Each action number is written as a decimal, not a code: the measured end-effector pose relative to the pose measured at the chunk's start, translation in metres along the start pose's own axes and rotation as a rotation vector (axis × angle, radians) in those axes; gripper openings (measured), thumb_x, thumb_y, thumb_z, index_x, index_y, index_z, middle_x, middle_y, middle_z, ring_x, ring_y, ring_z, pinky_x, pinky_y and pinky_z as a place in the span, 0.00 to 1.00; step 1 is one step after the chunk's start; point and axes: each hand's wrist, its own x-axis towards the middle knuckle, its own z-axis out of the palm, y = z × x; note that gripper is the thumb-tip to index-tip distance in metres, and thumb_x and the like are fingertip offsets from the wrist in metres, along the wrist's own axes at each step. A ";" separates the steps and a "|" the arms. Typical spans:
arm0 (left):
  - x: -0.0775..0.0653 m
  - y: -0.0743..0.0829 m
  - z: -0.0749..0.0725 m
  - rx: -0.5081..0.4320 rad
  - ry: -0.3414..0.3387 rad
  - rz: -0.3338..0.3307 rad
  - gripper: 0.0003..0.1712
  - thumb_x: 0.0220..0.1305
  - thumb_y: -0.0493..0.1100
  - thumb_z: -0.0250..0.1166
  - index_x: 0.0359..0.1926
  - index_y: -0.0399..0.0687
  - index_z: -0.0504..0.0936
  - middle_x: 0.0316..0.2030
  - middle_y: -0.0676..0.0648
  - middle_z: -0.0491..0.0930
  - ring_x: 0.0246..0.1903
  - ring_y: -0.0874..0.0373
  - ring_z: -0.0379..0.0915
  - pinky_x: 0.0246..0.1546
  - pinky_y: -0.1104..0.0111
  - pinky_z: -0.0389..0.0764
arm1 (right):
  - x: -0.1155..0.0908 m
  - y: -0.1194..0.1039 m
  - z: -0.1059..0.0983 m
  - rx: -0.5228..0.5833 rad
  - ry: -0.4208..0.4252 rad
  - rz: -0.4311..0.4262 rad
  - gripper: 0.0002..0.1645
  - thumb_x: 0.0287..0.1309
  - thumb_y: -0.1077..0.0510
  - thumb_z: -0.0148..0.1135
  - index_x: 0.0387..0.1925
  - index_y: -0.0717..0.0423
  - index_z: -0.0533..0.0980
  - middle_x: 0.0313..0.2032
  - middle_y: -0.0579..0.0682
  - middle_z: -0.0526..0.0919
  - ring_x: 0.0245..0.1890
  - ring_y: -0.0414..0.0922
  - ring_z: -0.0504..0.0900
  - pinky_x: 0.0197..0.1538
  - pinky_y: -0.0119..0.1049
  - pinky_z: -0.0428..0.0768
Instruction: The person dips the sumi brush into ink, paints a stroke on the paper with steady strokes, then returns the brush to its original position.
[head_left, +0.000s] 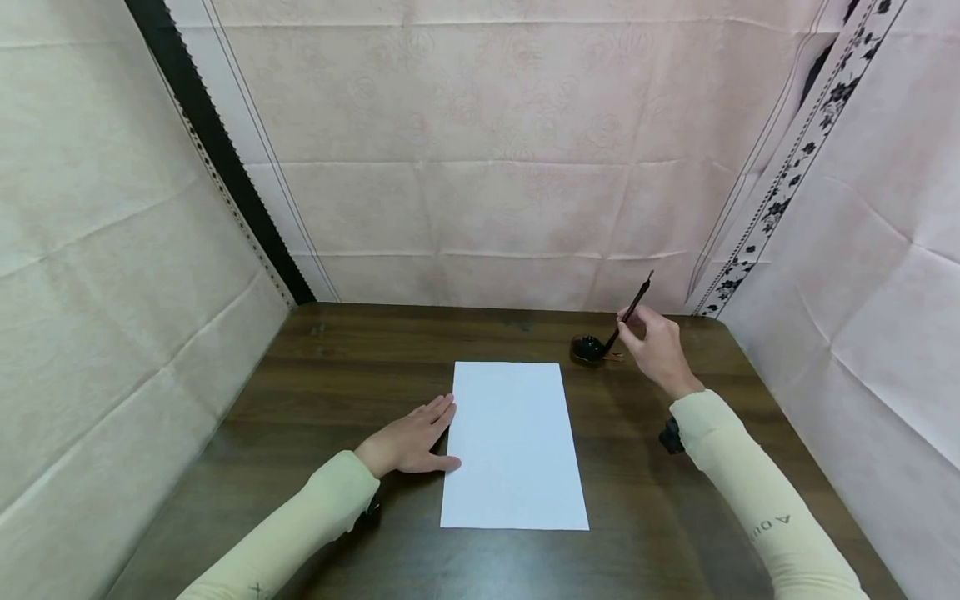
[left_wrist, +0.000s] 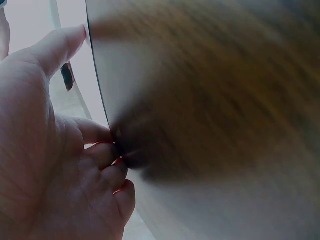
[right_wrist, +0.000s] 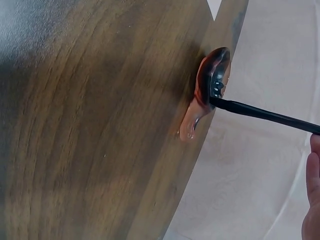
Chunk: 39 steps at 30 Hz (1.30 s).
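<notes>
A blank white sheet of paper (head_left: pixel 517 446) lies upright to the viewer on the table. My left hand (head_left: pixel 420 437) rests flat at its left edge, with fingers spread and thumb and fingertips on the margin. The left wrist view shows that palm (left_wrist: pixel 55 150) from the side, close over the wood. At the back right, my right hand (head_left: pixel 660 354) pinches a dark writing brush (head_left: pixel 634 307) by its handle. The brush slants down, its tip in the black liquid of a small reddish-brown spoon-shaped dish (right_wrist: pixel 189 125). In the right wrist view only a few fingers (right_wrist: pixel 313 180) show.
The dark wooden table (head_left: pixel 360 358) ends at a pale cloth backdrop (head_left: pixel 480 208). Cloth panels (head_left: pixel 862 292) also stand to the left and right, the right one edged with a floral band. Dark wrist straps (head_left: pixel 672 436) show under the light sleeves.
</notes>
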 end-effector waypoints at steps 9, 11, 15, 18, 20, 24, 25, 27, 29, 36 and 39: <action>0.002 0.000 -0.001 -0.005 0.001 -0.003 0.59 0.71 0.72 0.60 0.84 0.38 0.49 0.86 0.40 0.44 0.86 0.45 0.41 0.84 0.50 0.53 | 0.001 0.001 -0.004 -0.016 0.008 0.001 0.07 0.67 0.69 0.66 0.46 0.64 0.83 0.41 0.61 0.90 0.41 0.58 0.89 0.46 0.52 0.84; 0.001 0.000 -0.001 -0.005 0.002 -0.005 0.59 0.71 0.72 0.60 0.84 0.38 0.49 0.86 0.40 0.44 0.86 0.45 0.42 0.84 0.50 0.53 | 0.002 0.001 -0.004 -0.015 0.007 0.000 0.07 0.67 0.69 0.66 0.46 0.64 0.83 0.41 0.61 0.90 0.41 0.57 0.89 0.46 0.53 0.84; 0.001 0.000 0.001 0.000 -0.001 -0.010 0.59 0.70 0.72 0.60 0.84 0.39 0.49 0.86 0.41 0.44 0.86 0.46 0.42 0.84 0.51 0.53 | 0.002 0.000 -0.004 -0.027 -0.004 0.004 0.07 0.68 0.67 0.66 0.46 0.63 0.84 0.41 0.60 0.90 0.42 0.56 0.89 0.48 0.54 0.85; 0.001 0.000 0.002 -0.001 -0.004 -0.012 0.59 0.70 0.72 0.60 0.85 0.40 0.49 0.86 0.41 0.44 0.86 0.46 0.41 0.84 0.51 0.53 | 0.002 0.001 -0.004 -0.031 -0.009 0.000 0.07 0.68 0.67 0.67 0.46 0.64 0.84 0.42 0.60 0.90 0.42 0.56 0.89 0.48 0.52 0.85; 0.001 0.000 0.002 -0.002 -0.003 -0.013 0.59 0.70 0.72 0.60 0.85 0.40 0.49 0.86 0.41 0.44 0.86 0.46 0.41 0.84 0.51 0.53 | 0.002 0.001 -0.004 -0.032 -0.005 -0.014 0.07 0.67 0.68 0.67 0.45 0.64 0.84 0.42 0.60 0.90 0.42 0.56 0.89 0.47 0.48 0.85; 0.000 0.000 0.001 -0.004 0.001 -0.013 0.59 0.70 0.72 0.61 0.84 0.40 0.49 0.86 0.41 0.44 0.86 0.46 0.41 0.84 0.51 0.53 | 0.004 0.000 -0.003 -0.025 0.004 -0.038 0.06 0.68 0.67 0.67 0.45 0.63 0.84 0.42 0.60 0.90 0.42 0.56 0.90 0.47 0.36 0.82; 0.000 0.000 0.001 -0.004 0.000 -0.013 0.59 0.70 0.72 0.61 0.84 0.40 0.49 0.86 0.41 0.44 0.86 0.46 0.41 0.84 0.51 0.53 | 0.005 -0.001 -0.003 -0.021 0.006 -0.042 0.06 0.68 0.67 0.67 0.45 0.63 0.84 0.42 0.60 0.90 0.42 0.56 0.90 0.46 0.35 0.82; 0.000 -0.001 0.001 -0.002 -0.001 -0.014 0.59 0.70 0.72 0.61 0.84 0.40 0.49 0.86 0.41 0.44 0.86 0.46 0.41 0.84 0.51 0.53 | 0.006 -0.002 -0.002 -0.009 0.007 -0.048 0.06 0.69 0.66 0.67 0.45 0.63 0.85 0.42 0.60 0.90 0.43 0.56 0.89 0.47 0.36 0.82; 0.000 -0.001 0.001 0.002 0.000 -0.013 0.59 0.70 0.72 0.60 0.84 0.40 0.49 0.86 0.41 0.44 0.86 0.46 0.42 0.84 0.51 0.54 | 0.007 -0.003 -0.001 -0.002 0.004 -0.047 0.06 0.69 0.66 0.67 0.45 0.64 0.85 0.43 0.60 0.90 0.43 0.57 0.89 0.47 0.42 0.84; 0.000 -0.002 0.003 0.006 0.000 -0.007 0.59 0.70 0.73 0.59 0.85 0.40 0.49 0.86 0.41 0.44 0.86 0.46 0.41 0.84 0.51 0.54 | 0.006 -0.002 0.003 0.007 -0.027 -0.011 0.08 0.70 0.67 0.66 0.47 0.64 0.84 0.45 0.62 0.89 0.46 0.59 0.89 0.51 0.56 0.86; 0.000 -0.002 0.003 0.005 0.000 -0.009 0.60 0.70 0.73 0.59 0.85 0.41 0.49 0.86 0.42 0.44 0.86 0.46 0.41 0.84 0.51 0.53 | 0.007 -0.002 0.004 0.007 -0.033 -0.014 0.08 0.69 0.67 0.66 0.48 0.65 0.84 0.46 0.63 0.89 0.47 0.60 0.89 0.52 0.58 0.86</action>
